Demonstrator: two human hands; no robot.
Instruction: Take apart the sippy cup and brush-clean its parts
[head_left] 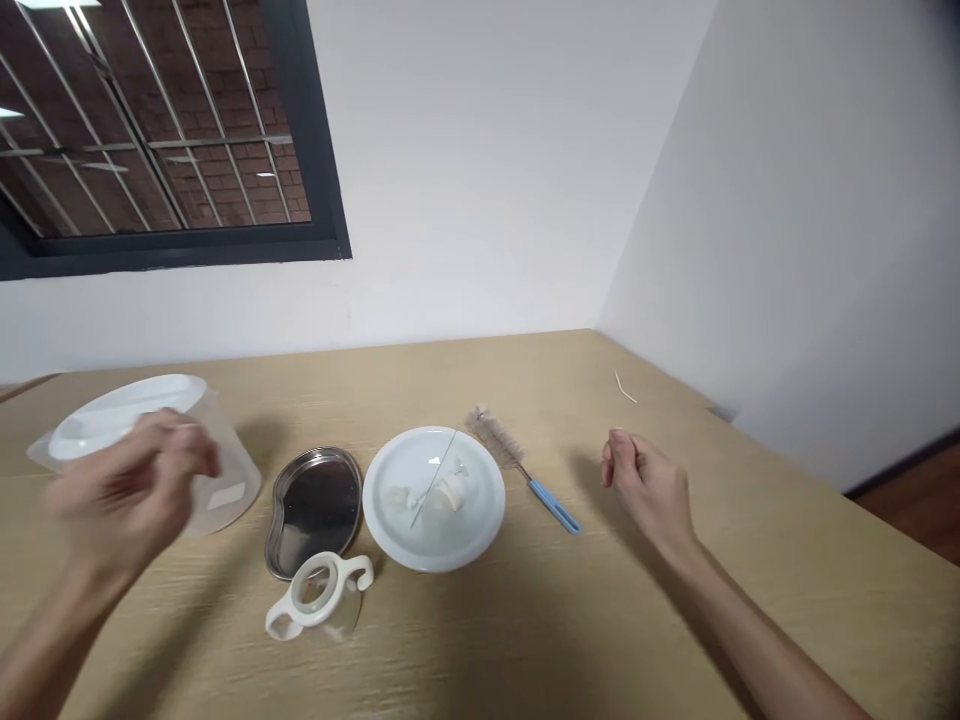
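Note:
My left hand [131, 490] hovers blurred in front of a clear plastic measuring jug [161, 440] that lies tilted at the left of the wooden table; its fingers are smeared and I cannot make out their state. My right hand [649, 485] rests over the table at the right, fingers curled loosely with nothing visible in them. Between the hands sit a steel kidney dish [315, 510], a white plate [433, 498] holding small white parts and a thin rod, and a white bottle collar with two handles [321, 595]. A bottle brush with a blue handle [521, 468] lies just left of my right hand.
The wooden table [525, 620] runs into a corner of two white walls. A small pale sliver [625, 388] lies near the right wall. A barred dark-framed window [150, 130] is high on the left. Dark floor [919, 500] shows past the table's right edge.

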